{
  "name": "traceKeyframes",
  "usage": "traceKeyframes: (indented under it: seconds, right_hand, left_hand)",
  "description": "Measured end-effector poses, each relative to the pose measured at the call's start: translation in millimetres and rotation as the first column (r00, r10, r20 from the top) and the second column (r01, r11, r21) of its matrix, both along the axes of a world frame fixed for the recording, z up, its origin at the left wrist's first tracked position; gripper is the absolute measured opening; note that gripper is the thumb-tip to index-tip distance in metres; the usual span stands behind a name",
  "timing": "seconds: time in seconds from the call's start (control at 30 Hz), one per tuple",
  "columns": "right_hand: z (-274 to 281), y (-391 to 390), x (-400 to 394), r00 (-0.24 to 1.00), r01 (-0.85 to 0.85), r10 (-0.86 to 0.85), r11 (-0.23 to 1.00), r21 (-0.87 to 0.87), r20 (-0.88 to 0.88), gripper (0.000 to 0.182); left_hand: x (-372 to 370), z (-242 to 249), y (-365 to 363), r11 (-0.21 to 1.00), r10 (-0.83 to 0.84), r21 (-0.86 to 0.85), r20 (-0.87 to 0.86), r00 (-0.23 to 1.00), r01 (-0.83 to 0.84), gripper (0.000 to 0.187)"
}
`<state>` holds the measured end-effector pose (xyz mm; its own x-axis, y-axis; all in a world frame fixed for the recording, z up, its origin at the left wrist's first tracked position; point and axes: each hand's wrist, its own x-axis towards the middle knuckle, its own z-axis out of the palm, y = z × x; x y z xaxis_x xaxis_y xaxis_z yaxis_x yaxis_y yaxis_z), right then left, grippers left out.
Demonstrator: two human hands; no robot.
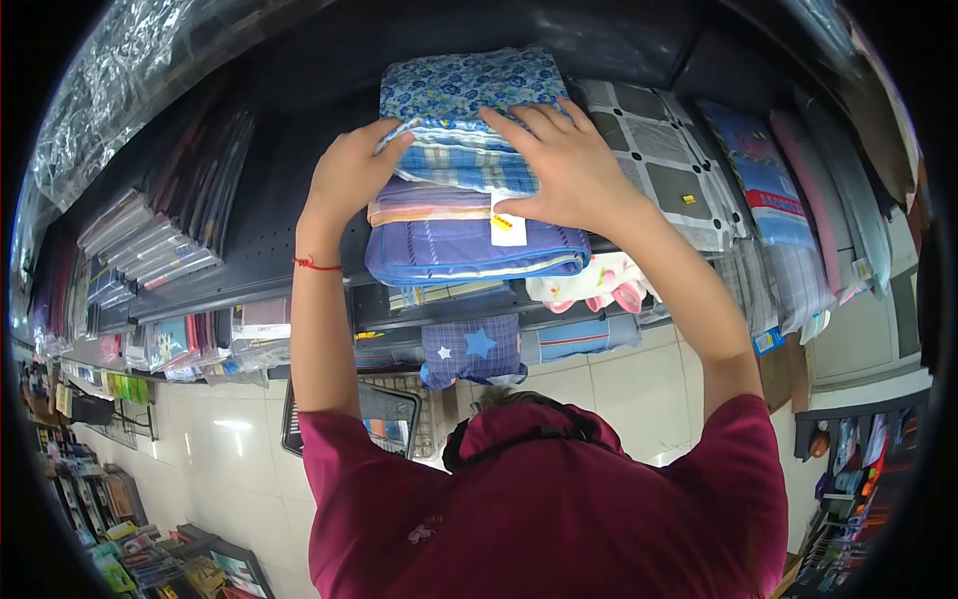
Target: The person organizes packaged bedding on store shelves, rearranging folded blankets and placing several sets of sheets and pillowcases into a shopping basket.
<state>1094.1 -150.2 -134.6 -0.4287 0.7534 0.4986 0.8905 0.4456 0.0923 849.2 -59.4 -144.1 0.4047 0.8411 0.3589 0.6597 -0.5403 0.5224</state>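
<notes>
A folded blue floral cloth (469, 85) lies on top of a stack on the dark shelf. Beneath it come a blue plaid cloth (439, 165), a striped purple and orange cloth (429, 205) and a purple-blue folded cloth (459, 250). At the floral cloth's left front corner, my left hand (349, 175) is closed on the edge between thumb and finger. My right hand (574, 165) lies with spread fingers over the right front edge. Its thumb reaches down beside a white price tag (508, 222) with a yellow sticker.
Right of the stack lies a grey checked cloth (649, 150), then packaged blue bedding (763, 180). Plastic-wrapped packs (150, 240) stand at left. Below are a white patterned cloth (589, 280), a star-print pillow (471, 347) and a dark basket (389, 404) on the tiled floor.
</notes>
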Motion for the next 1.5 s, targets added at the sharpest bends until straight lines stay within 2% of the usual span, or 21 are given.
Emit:
traceKeyframes:
  seconds: [0.1, 0.23, 0.3, 0.4, 0.47, 0.57, 0.67, 0.77, 0.83, 0.9, 0.97, 1.0, 1.03, 1.1, 1.2, 1.23, 1.27, 1.33, 1.37, 1.4, 1.5]
  right_hand:
    - [3, 7, -9, 0.999, -0.021, 0.02, 0.999, 0.042, 0.029, 0.077]
    - [0, 26, -11, 1.0, 0.01, -0.009, 0.999, -0.034, 0.005, 0.05]
    - [0, 31, -7, 0.999, 0.031, -0.036, 0.991, -0.129, -0.036, 0.039]
    - [-4, 30, -3, 0.996, 0.009, -0.015, 0.997, -0.071, -0.083, 0.031]
    - [-2, 31, -2, 0.995, 0.025, -0.035, 0.994, -0.107, -0.095, 0.029]
    - [-2, 27, 1, 0.994, 0.014, -0.025, 0.994, -0.11, -0.105, 0.028]
    - [2, 19, 3, 0.998, 0.002, -0.008, 0.994, -0.11, -0.061, 0.027]
    - [7, -3, 5, 0.996, -0.037, 0.027, 0.992, -0.124, -0.08, 0.027]
    - [14, -20, 5, 0.986, -0.097, 0.064, 0.972, -0.214, -0.154, 0.03]
    - [12, -24, 4, 0.984, -0.136, 0.109, 0.969, -0.205, -0.138, 0.034]
    - [12, -21, -2, 0.978, -0.175, 0.142, 0.959, -0.225, -0.153, 0.039]
    - [11, -18, -10, 0.971, -0.207, 0.178, 0.961, -0.185, -0.16, 0.039]
    - [9, -13, -19, 0.963, -0.236, 0.211, 0.961, -0.146, -0.167, 0.039]
    - [0, 0, -35, 0.931, -0.325, 0.305, 0.943, -0.07, -0.202, 0.035]
    - [12, 15, -37, 0.976, -0.09, -0.001, 0.907, -0.411, -0.217, 0.029]
    - [13, 19, -26, 0.885, -0.187, 0.005, 0.919, -0.346, -0.466, 0.028]
    - [6, 29, -9, 0.691, -0.288, -0.058, 0.892, -0.348, -0.721, 0.029]
    - [19, 25, 17, 0.194, -0.227, -0.204, 0.942, -0.247, -0.959, 0.032]
    - [20, 21, 36, -0.11, -0.36, -0.134, 0.929, -0.086, -0.985, 0.037]
    - [23, 13, 52, -0.354, -0.369, -0.139, 0.929, 0.001, -0.925, 0.038]
    - [6, -10, 99, -0.664, -0.114, -0.014, 0.99, 0.083, -0.748, 0.04]
  left_hand:
    - [1, -1, 6, 1.0, 0.016, 0.003, 0.027, 0.999, -0.016, 0.039]
    - [2, 7, -12, 0.999, 0.032, -0.039, 0.035, 0.999, -0.031, 0.043]
    - [-3, 6, -19, 0.997, -0.074, 0.044, 0.083, 0.994, 0.071, 0.046]
    - [-10, 3, -29, 0.98, -0.162, 0.131, 0.116, 0.98, 0.147, 0.05]
    - [-11, 0, -33, 0.976, -0.167, 0.162, 0.106, 0.98, 0.148, 0.045]
    - [-12, -2, -30, 0.993, -0.092, 0.077, 0.097, 0.991, 0.085, 0.037]
    - [-10, 2, -42, 0.979, -0.098, 0.188, 0.068, 0.993, 0.084, 0.03]
    - [-14, 12, -61, 0.98, -0.118, 0.164, -0.003, 0.993, 0.116, 0.033]
    - [-15, 13, -73, 0.976, -0.165, 0.151, 0.03, 0.986, 0.159, 0.034]
    - [-15, 12, -84, 0.974, -0.216, 0.083, 0.049, 0.975, 0.211, 0.035]
    - [-11, 6, -89, 0.965, -0.196, 0.184, 0.04, 0.98, 0.185, 0.036]
    - [-10, 1, -90, 0.957, -0.189, 0.229, 0.034, 0.981, 0.177, 0.036]
    - [-10, -3, -86, 0.968, -0.205, 0.173, 0.144, 0.968, 0.179, 0.033]
    - [-11, -3, -85, 0.976, -0.163, 0.171, 0.179, 0.97, 0.133, 0.035]
    - [-10, -6, -90, 0.966, -0.063, 0.257, 0.301, 0.951, -0.017, 0.04]
    - [-10, -7, -93, 0.952, -0.029, 0.295, 0.355, 0.934, -0.083, 0.042]
    - [-11, -6, -95, 0.951, -0.027, 0.298, 0.343, 0.939, -0.082, 0.043]
    - [-14, -2, -101, 0.951, -0.019, 0.298, 0.333, 0.943, -0.086, 0.046]
    - [-12, -1, -101, 0.957, -0.062, 0.286, 0.334, 0.941, -0.039, 0.045]
    - [-10, -4, -101, 0.959, -0.068, 0.285, 0.27, 0.961, -0.012, 0.045]
    - [-2, -9, -97, 0.942, -0.107, 0.327, 0.09, 0.99, 0.072, 0.044]
